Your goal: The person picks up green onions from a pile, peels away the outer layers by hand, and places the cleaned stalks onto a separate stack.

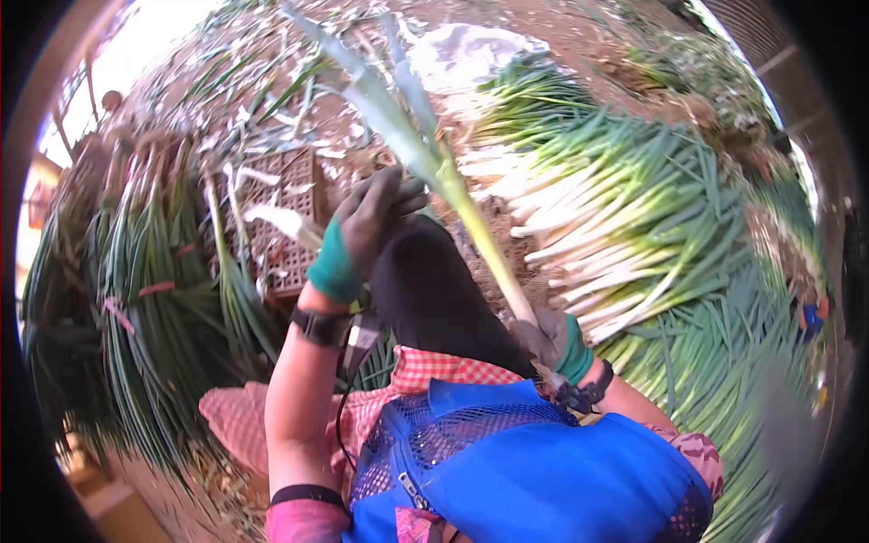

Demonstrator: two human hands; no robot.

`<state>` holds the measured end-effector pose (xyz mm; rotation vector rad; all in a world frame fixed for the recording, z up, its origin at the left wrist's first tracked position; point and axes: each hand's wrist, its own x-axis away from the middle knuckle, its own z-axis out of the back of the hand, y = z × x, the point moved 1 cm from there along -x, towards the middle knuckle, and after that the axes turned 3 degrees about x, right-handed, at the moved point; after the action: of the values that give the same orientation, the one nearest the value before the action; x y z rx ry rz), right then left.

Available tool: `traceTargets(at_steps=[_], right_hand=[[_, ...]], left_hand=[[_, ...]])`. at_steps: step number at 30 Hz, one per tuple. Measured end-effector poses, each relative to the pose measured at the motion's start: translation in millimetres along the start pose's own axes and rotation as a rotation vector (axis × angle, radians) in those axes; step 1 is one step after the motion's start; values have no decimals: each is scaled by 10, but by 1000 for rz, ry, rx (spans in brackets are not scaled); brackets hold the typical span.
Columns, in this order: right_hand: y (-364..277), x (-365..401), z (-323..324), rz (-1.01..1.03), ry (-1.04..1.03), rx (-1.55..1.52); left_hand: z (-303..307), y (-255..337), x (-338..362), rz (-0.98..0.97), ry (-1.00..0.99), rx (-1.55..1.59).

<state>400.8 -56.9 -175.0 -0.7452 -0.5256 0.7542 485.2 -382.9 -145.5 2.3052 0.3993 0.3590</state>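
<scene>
I hold one long green onion (471, 226) slanting up across my lap, its white shank low and its pale green leaves fanning toward the top. My right hand (548, 339), in a dark glove with a green cuff, grips the white shank near its root end. My left hand (367, 226), gloved the same way, is raised at the leafy part, fingers curled on an outer leaf or skin (281, 220) that trails off to the left. A blue mesh vest (525, 462) and my dark knee (434, 290) fill the lower middle.
A large pile of cleaned green onions (625, 217) with white shanks lies at right. Bundles of green onions (154, 299) tied with red bands stand at left. A brown plastic crate (290, 226) sits ahead on dirt ground littered with peelings. A checked cloth (244, 412) covers my lap.
</scene>
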Motion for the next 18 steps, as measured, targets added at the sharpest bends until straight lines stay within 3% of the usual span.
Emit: traceTargets(at_steps=[1,3,6,9,10,14,17,18], right_hand=[[-72,25,-19,47,-37,51],[-67,62,-60,102,-78,87],[-74,69,-67,91,-106,88],[-159,57,-35,120,-157,157],[-213,41,-14,128,-178,141],[-394,-11,29,190,-242,133],[-437,-42,44,200,-362,108],[-435,-78,56,196,-416,91]], left_hand=[[81,-58,-38,-4,-78,55],[-7,-25,3,68,115,66],[156,-92,81,59,201,-74],[170,-54,229,1,367,-37],[278,-16,261,-4,272,-65],[245,-69,357,-18,488,37],[74,-15,386,-75,314,233],[199,-49,362,-93,249,73]])
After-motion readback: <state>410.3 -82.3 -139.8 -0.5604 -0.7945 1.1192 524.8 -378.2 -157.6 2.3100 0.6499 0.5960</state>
